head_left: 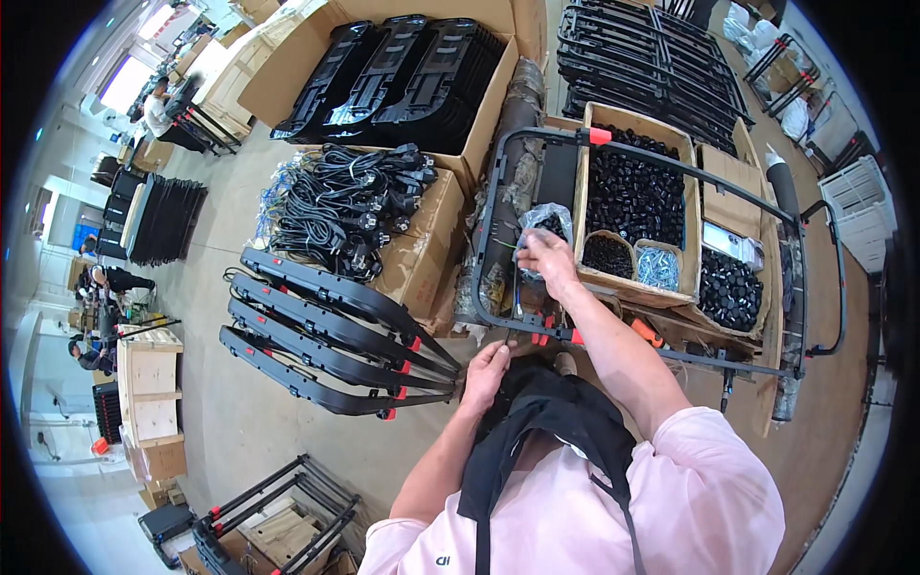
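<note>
Leaning over a black tubular frame (pixel 690 172) with rounded corners and red clips. Facing, at the upper left beyond it, an open cardboard box (pixel 487 115) with 3 stacks of glossy black panels (pixel 436 77) inside. Having a pile of black metal racks (pixel 652 77) at the top right. Next in size, seeing a wooden tray (pixel 628 286) beneath the frame, full of small black caps (pixel 637 187). Having to the left a brown carton (pixel 431 244) under a heap of black cables (pixel 350 206), and, nearer, 4 curved black bars (pixel 316 331) with red clips.

Reaching with the right hand (pixel 548 257) inside the frame's left end, fingers bent, beside a clear plastic bag (pixel 548 218) of dark pieces; cannot tell whether gripping the bag or something in front of it. Pinching with the left hand (pixel 487 377), thumb and forefinger together, a thin dark piece (pixel 509 337) by the frame's near left corner; cannot tell its kind. Noting, smaller again, an orange tool (pixel 648 333) just below the tray, and, smallest, silver screws (pixel 657 268) heaped in a compartment near the right hand.
</note>
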Tool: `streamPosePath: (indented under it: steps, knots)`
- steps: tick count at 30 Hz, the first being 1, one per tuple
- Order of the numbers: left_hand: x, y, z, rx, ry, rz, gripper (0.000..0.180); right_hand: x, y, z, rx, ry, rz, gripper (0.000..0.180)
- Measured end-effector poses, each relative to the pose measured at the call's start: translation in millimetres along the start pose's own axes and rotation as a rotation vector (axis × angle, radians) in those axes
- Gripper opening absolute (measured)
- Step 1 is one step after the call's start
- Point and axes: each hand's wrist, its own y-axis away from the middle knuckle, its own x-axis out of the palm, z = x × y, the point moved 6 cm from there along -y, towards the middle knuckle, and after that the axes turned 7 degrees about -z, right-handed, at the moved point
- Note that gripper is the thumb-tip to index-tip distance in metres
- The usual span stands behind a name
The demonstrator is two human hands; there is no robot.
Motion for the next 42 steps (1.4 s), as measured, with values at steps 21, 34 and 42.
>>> streamPosePath:
  steps: [21,34,42]
  knots:
    - [17.8,-22.3,-1.0,-0.034,0.165,-0.054,0.015,46.9,9.9,-14.3,-0.180,1.144,0.179,0.046]
    - [22.2,-28.1,12.2,-0.023,0.271,-0.094,0.015,52.6,12.1,0.7,-0.097,1.102,0.291,0.047]
    - [27.6,-23.4,8.8,-0.044,0.286,-0.139,0.017,-32.6,-24.2,80.4,-0.390,1.285,0.231,0.027]
